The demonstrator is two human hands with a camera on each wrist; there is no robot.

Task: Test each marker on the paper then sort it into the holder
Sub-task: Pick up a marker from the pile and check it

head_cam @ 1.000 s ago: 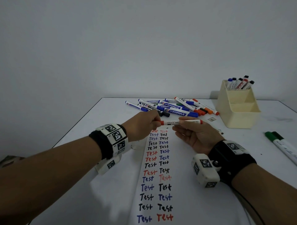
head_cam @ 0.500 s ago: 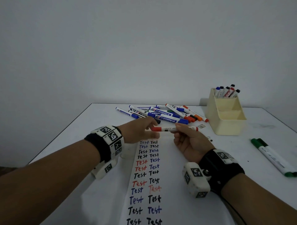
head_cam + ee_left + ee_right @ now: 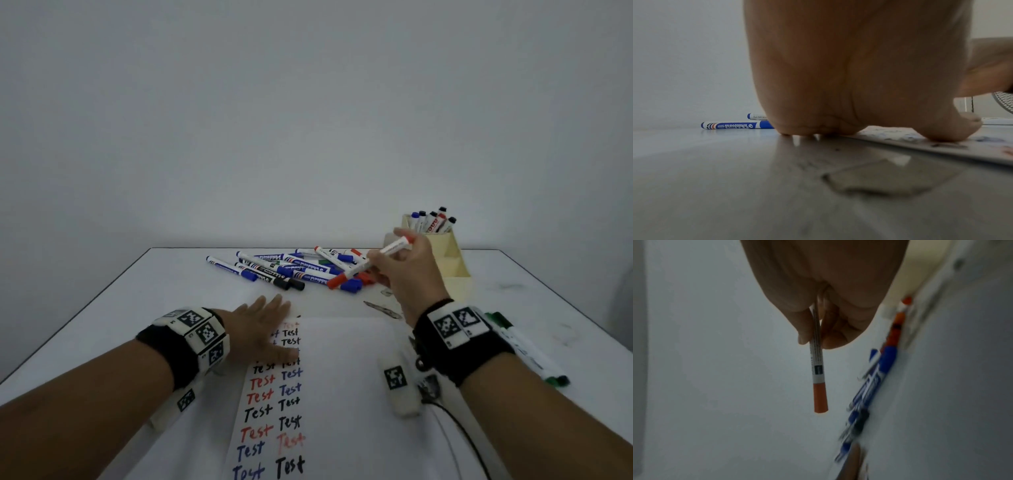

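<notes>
My right hand (image 3: 397,270) is raised above the table and pinches a capped red marker (image 3: 368,262), which slants from the holder side down toward the marker pile. The same red marker (image 3: 818,369) hangs cap-down from my fingers in the right wrist view. My left hand (image 3: 263,329) lies flat with straight fingers on the top left corner of the test paper (image 3: 342,377). In the left wrist view the palm (image 3: 849,81) rests on the paper's edge. The cream holder (image 3: 448,260) stands just behind my right hand, with several markers (image 3: 433,221) in its back compartment.
A pile of loose markers (image 3: 294,269), blue, red, black and green, lies at the table's far middle. Two green markers (image 3: 520,346) lie by my right wrist. The paper carries two columns of "Test" words. The table's left edge (image 3: 85,308) runs diagonally.
My left hand let go of the red marker and dropped flat onto the paper. My right hand carried the marker up and to the right, toward the holder.
</notes>
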